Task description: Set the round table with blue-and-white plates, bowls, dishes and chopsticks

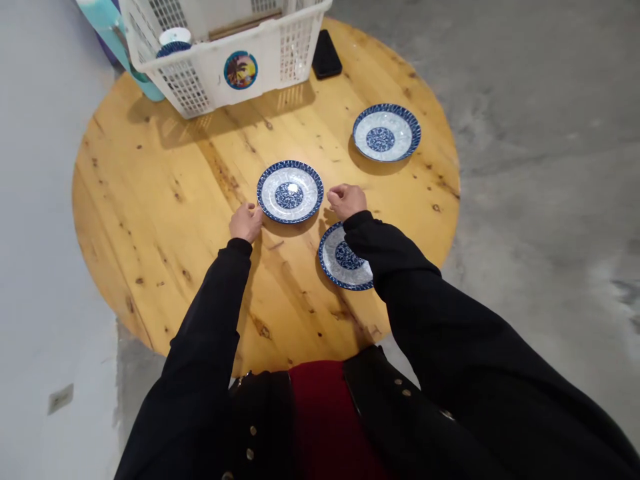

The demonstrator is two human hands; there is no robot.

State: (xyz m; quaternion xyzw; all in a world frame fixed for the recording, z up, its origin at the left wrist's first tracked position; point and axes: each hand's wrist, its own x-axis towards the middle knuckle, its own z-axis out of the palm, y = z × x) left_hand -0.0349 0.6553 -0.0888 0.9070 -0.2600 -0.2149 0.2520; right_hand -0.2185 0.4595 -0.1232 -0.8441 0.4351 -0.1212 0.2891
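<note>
Three blue-and-white patterned plates lie on a round wooden table (150,200). My left hand (246,222) has its fingers curled and touches the left rim of the middle plate (290,191). My right hand (347,201) is curled just off that plate's right rim, close to it; whether it touches is unclear. My right sleeve covers part of a near plate (340,260). A third plate (387,131) sits apart at the far right.
A white plastic basket (235,67) with a round sticker stands at the table's far edge, holding a blue-rimmed dish (174,41). A black phone-like object (326,55) lies beside it. A teal object (107,27) sits behind the basket. Grey floor surrounds the table.
</note>
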